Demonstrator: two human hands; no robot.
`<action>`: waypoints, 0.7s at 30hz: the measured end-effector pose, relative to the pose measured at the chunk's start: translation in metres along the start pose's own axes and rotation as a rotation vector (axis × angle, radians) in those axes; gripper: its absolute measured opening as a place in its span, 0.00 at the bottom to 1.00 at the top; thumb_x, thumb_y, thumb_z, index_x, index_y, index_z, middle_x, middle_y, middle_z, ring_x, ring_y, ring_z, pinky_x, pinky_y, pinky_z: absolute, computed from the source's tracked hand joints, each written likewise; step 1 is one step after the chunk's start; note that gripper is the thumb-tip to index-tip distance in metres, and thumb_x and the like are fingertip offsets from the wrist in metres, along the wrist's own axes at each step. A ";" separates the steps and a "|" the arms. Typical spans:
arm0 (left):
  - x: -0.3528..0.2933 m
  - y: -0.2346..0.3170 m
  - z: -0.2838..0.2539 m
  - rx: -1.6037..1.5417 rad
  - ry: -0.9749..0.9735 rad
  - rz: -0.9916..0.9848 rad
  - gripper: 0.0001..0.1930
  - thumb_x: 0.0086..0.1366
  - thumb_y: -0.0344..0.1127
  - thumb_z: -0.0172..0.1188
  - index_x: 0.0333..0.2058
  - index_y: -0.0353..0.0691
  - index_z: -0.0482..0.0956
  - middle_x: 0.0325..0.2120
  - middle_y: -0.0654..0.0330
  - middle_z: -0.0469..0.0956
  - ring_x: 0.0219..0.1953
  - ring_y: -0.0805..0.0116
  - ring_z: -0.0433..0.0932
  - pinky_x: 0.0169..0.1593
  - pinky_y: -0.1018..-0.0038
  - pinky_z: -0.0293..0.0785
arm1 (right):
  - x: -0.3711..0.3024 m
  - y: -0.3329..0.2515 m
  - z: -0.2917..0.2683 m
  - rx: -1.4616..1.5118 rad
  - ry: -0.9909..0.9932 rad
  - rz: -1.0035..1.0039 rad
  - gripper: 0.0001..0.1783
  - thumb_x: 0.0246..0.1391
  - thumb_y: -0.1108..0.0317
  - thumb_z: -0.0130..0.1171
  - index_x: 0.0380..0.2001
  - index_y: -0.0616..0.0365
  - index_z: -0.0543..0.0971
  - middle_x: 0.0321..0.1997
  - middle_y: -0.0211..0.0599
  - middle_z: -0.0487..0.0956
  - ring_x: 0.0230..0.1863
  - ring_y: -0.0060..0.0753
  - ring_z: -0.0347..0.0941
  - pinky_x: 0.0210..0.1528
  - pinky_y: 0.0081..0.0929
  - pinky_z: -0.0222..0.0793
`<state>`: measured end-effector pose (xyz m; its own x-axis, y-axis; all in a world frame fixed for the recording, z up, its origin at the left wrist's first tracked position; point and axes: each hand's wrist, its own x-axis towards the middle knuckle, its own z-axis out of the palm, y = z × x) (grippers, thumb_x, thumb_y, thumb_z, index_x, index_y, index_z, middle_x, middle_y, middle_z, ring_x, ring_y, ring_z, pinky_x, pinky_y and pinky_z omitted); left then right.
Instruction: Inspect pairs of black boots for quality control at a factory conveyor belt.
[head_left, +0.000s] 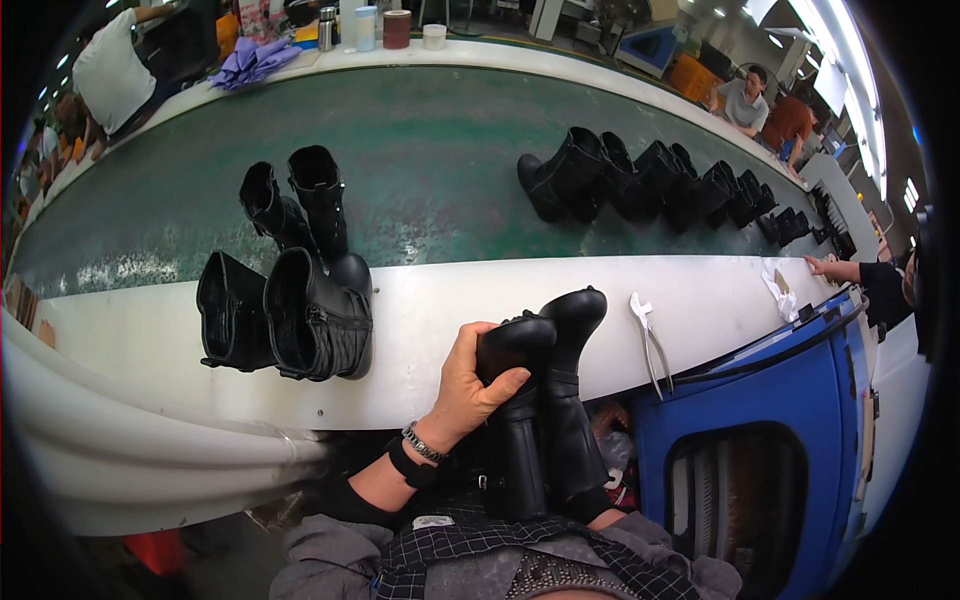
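Observation:
My left hand (470, 385), with a metal watch and black band at the wrist, is closed round the toe of a black boot (515, 440). The boot stands sole-up with its shaft pointing down toward my lap. A second black boot (573, 400) is beside it on the right, also toe-up and touching the first. Of my right arm, a short bit of forearm (605, 519) shows at the lower end of that second boot. The right hand itself is hidden by the boot, so its fingers cannot be seen. A checked black apron (450, 550) covers my lap.
On the white ledge (430, 290) stand two black boots (310, 315) at left and pliers (650, 345) at right. Beyond, the green conveyor belt (430, 140) carries another pair (318, 200) and a row of boots (660, 185). A blue machine (750, 400) is at right; co-workers are nearby.

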<state>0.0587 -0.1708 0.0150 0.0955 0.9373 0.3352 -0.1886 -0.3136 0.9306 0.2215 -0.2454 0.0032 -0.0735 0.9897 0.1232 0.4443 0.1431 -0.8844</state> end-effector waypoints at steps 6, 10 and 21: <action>0.008 0.000 0.005 -0.099 0.069 -0.035 0.23 0.63 0.55 0.58 0.40 0.39 0.68 0.29 0.66 0.71 0.32 0.77 0.68 0.37 0.79 0.67 | -0.005 0.007 -0.002 -0.014 0.004 0.007 0.33 0.50 0.71 0.55 0.61 0.59 0.60 0.49 0.47 0.69 0.52 0.44 0.67 0.56 0.39 0.62; 0.013 0.002 0.000 -0.124 0.018 -0.098 0.23 0.67 0.56 0.49 0.44 0.39 0.67 0.34 0.65 0.74 0.37 0.79 0.71 0.42 0.82 0.69 | -0.006 0.010 0.002 0.054 -0.013 0.093 0.34 0.50 0.73 0.57 0.61 0.59 0.60 0.49 0.48 0.70 0.53 0.46 0.67 0.58 0.42 0.61; 0.008 -0.016 -0.039 -0.629 0.021 -0.248 0.36 0.63 0.68 0.42 0.53 0.39 0.68 0.46 0.57 0.76 0.47 0.66 0.76 0.52 0.70 0.73 | 0.015 0.008 -0.017 0.141 0.194 -0.524 0.19 0.46 0.81 0.55 0.45 0.66 0.73 0.50 0.51 0.75 0.53 0.47 0.73 0.56 0.33 0.67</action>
<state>0.0247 -0.1523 -0.0030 0.1917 0.9748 0.1142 -0.6974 0.0534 0.7147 0.2387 -0.2288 0.0058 -0.0804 0.7723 0.6302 0.2680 0.6257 -0.7326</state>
